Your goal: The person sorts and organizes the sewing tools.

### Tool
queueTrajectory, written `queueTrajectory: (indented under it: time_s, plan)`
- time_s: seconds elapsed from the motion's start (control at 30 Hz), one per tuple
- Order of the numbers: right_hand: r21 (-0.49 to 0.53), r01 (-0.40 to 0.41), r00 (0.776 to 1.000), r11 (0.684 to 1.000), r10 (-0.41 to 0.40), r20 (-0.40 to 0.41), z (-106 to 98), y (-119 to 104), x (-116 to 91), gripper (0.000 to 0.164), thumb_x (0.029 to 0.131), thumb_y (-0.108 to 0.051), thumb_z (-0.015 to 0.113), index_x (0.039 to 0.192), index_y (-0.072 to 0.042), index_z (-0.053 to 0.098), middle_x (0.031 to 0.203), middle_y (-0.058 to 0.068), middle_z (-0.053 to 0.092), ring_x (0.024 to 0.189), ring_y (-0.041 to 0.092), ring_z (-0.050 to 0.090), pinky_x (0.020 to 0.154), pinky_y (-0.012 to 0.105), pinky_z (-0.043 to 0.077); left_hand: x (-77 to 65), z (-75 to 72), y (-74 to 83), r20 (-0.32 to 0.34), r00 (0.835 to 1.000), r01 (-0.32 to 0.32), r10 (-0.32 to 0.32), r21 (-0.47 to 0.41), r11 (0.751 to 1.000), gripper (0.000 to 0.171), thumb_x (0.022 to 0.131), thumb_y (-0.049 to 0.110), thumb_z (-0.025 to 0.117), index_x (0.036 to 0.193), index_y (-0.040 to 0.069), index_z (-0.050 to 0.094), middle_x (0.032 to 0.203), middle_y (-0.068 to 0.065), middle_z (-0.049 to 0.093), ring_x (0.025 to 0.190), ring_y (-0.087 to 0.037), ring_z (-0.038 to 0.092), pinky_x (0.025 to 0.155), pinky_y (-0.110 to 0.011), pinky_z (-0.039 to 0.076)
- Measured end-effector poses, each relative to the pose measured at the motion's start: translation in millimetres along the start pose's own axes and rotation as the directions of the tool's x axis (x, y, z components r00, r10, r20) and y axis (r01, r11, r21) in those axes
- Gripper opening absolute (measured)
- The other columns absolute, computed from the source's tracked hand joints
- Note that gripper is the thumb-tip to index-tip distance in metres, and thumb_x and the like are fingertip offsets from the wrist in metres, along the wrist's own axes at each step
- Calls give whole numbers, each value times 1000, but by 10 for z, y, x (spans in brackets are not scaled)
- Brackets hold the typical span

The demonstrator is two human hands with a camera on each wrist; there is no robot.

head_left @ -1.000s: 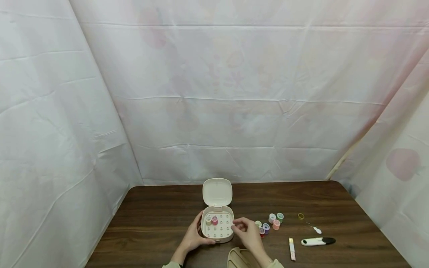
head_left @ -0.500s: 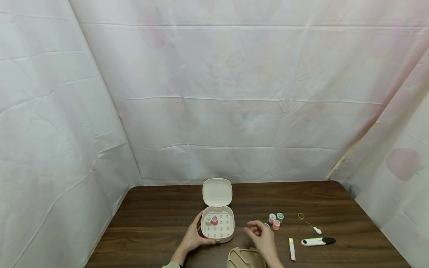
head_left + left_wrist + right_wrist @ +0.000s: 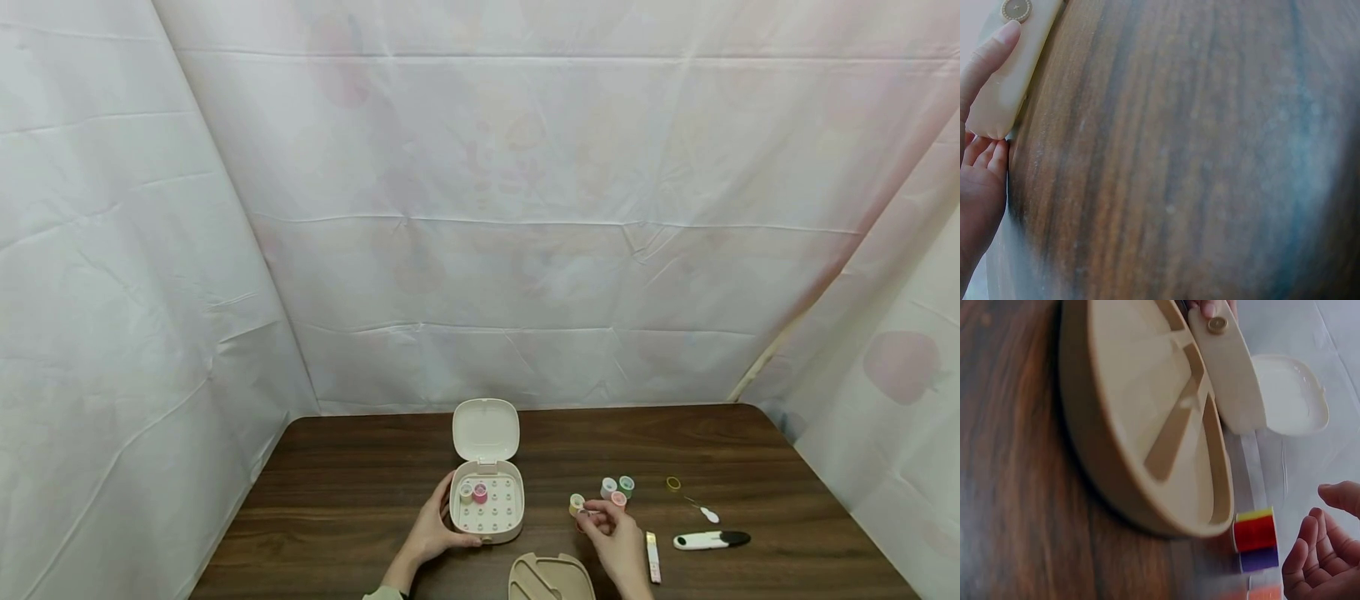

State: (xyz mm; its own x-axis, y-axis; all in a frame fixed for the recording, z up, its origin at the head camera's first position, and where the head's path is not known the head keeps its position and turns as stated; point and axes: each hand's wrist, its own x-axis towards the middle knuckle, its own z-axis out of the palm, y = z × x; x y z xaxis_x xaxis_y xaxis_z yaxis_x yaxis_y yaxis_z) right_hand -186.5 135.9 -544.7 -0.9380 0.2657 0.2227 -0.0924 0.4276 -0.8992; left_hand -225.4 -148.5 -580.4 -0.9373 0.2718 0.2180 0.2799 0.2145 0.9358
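In the head view a cream sewing box (image 3: 501, 537) stands with its lid (image 3: 486, 430) raised. My left hand (image 3: 429, 533) holds it, fingers along its left side and thumb at the front near the round clasp (image 3: 1016, 9). Two thread spools, one cream (image 3: 467, 493) and one pink (image 3: 480, 493), sit on the pegs inside. My right hand (image 3: 619, 543) is over a group of loose spools, partly covering them; a yellow spool (image 3: 576, 503) is beside its fingertips. In the right wrist view its thumb and bent fingers are apart, near a red spool (image 3: 1255, 534) and a purple spool (image 3: 1259, 559).
A tan divided tray (image 3: 551, 575) lies at the table's front. White (image 3: 609, 487), green (image 3: 626, 486) and coral (image 3: 618, 499) spools cluster right. Beyond are a slim packet (image 3: 654, 558), a white-and-black tool (image 3: 711, 541), a needle threader (image 3: 708, 515) and a yellow ring (image 3: 673, 482).
My right hand has moved right, from beside the box to the loose spools, uncovering the tray. My left hand and the box stay in place.
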Motion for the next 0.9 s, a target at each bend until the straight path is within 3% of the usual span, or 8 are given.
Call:
queueTrajectory:
  time_s: [0.17, 0.4, 0.6, 0.77, 0.9]
  plan:
    - [34, -13, 1000, 999, 13, -20, -53, 99, 19, 16, 72, -2, 71, 85, 5, 64, 61, 2, 58, 48, 0, 47, 40, 16, 41, 4, 3, -39, 0, 1000, 16, -16, 7, 1000, 110, 53, 10, 85, 137, -9, 15, 134, -30, 27, 123, -42, 26, 98, -50, 27]
    - [-85, -57, 997, 995, 53, -50, -121, 198, 42, 16, 71, -7, 72, 85, -1, 66, 61, -4, 58, 48, -1, 46, 43, 17, 40, 23, 6, -193, -1, 1000, 9, -9, 10, 1000, 113, 52, 16, 86, 138, -5, 16, 136, -25, 29, 125, -38, 27, 99, -48, 27]
    - [-87, -63, 997, 994, 60, -42, -128, 284, 96, 19, 71, -7, 72, 86, 1, 64, 61, -1, 58, 48, -3, 45, 44, 14, 40, 23, 0, -205, 4, 1000, 27, -27, 6, 1000, 114, 52, 20, 86, 139, -3, 16, 138, -23, 28, 126, -36, 26, 100, -46, 26]
    - [-95, -89, 996, 992, 88, -9, -129, 339, 146, 22, 71, -8, 72, 89, 2, 63, 63, 1, 59, 49, -2, 46, 44, 15, 42, 15, 1, -166, 3, 1000, 17, -17, 14, 1000, 112, 53, 15, 85, 138, -6, 15, 136, -27, 29, 124, -39, 28, 99, -49, 28]
    - [-113, -96, 995, 989, 98, 19, -133, 352, 179, 25, 71, -7, 72, 92, 2, 63, 63, 1, 59, 50, -1, 47, 45, 16, 42, -4, -5, -15, 10, 999, 37, -37, -6, 999, 110, 54, 10, 85, 137, -7, 15, 135, -29, 27, 124, -40, 26, 99, -51, 26]
